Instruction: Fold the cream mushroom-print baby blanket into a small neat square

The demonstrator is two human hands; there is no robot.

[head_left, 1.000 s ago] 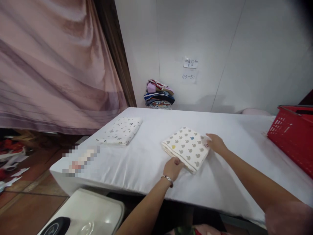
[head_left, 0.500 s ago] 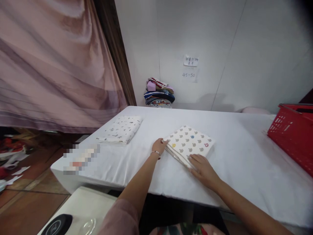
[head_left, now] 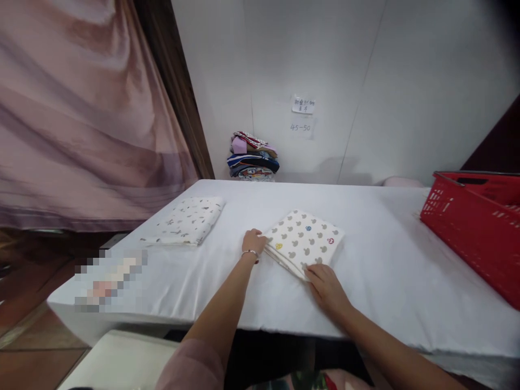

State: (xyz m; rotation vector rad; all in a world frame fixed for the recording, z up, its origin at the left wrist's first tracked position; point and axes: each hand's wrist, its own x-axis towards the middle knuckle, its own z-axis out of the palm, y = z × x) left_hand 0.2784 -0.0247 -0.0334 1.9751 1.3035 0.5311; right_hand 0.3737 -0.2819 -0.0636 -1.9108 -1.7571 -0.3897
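Observation:
A folded cream cloth (head_left: pixel 304 241) printed with grey and a few coloured mouse-head shapes lies on the white-covered table (head_left: pixel 374 281). My left hand (head_left: pixel 253 242), a bracelet on its wrist, grips the cloth's left corner with curled fingers. My right hand (head_left: pixel 325 286) rests on the cloth's near corner, fingers pressed onto the edge. A second folded white cloth (head_left: pixel 187 221) with small dark prints lies further left on the table, away from both hands.
A red plastic basket (head_left: pixel 475 225) stands at the table's right end. A stack of folded clothes (head_left: pixel 252 157) sits against the white wall at the back. A pink curtain (head_left: pixel 81 119) hangs at the left. A white lid-like object (head_left: pixel 117 360) is below the table's near-left edge.
My left hand went from the cloth's near edge to its left corner. My right hand came from the far right corner to the near corner. The view shifted slightly.

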